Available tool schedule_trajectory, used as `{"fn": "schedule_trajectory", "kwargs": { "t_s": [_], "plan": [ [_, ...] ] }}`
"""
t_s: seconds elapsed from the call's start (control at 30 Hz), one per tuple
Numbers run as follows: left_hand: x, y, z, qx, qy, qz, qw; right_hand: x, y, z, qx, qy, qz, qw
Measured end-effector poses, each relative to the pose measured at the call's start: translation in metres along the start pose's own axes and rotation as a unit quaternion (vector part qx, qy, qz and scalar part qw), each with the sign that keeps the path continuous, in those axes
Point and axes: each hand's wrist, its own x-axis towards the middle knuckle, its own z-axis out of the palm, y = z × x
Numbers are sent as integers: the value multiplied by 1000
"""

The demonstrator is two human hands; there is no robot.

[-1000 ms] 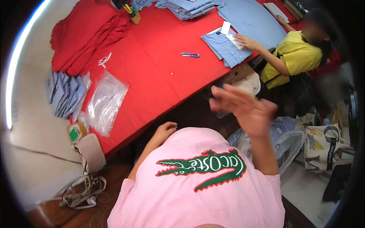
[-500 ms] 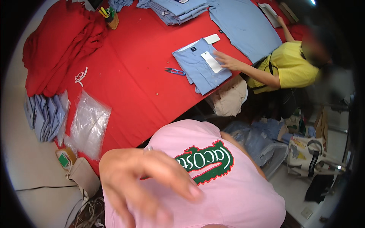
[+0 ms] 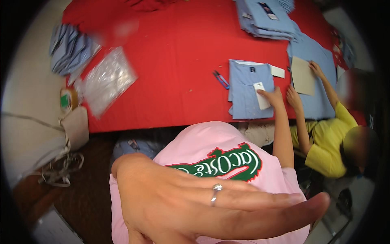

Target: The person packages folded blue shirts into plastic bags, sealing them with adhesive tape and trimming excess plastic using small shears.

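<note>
A folded light-blue shirt point(image 3: 243, 87) lies on the red-covered table, with a white hang tag point(image 3: 261, 101) on its front. My right hand point(image 3: 274, 98) reaches to the shirt with its fingers closed on the tag's upper end. Large and close in the foreground, my left hand point(image 3: 174, 199) is raised in front of my pink shirt point(image 3: 203, 142), fingers stretched to the right and holding nothing. It wears a silver ring point(image 3: 217, 191). Blue-handled thread snips point(image 3: 221, 79) lie left of the folded shirt. Another white tag point(image 3: 277, 71) sticks out at its upper right.
To the right, a co-worker in a yellow shirt point(image 3: 329, 150) holds a beige board point(image 3: 302, 77) over a spread blue garment point(image 3: 325, 103). A stack of blue shirts point(image 3: 264, 20) lies farther back. Clear plastic bags point(image 3: 107, 79), folded blue garments point(image 3: 71, 49) and tape point(image 3: 69, 99) are left.
My view has turned left. My right hand has come onto the tag, where the co-worker's hand was. The co-worker's hands are now at the beige board. My left hand's fingers have swung rightward.
</note>
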Motion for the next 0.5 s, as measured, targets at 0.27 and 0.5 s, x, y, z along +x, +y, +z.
{"fn": "schedule_trajectory", "kwargs": {
  "t_s": [0.27, 0.5],
  "plan": [
    [-81, 12, -61, 134, 256, -210, 934, -11, 22, 2, 319, -235, 103, 912],
    [-339, -12, -162, 553, 560, -284, 548, -74, 60, 12, 514, -204, 100, 827]
  ]
}}
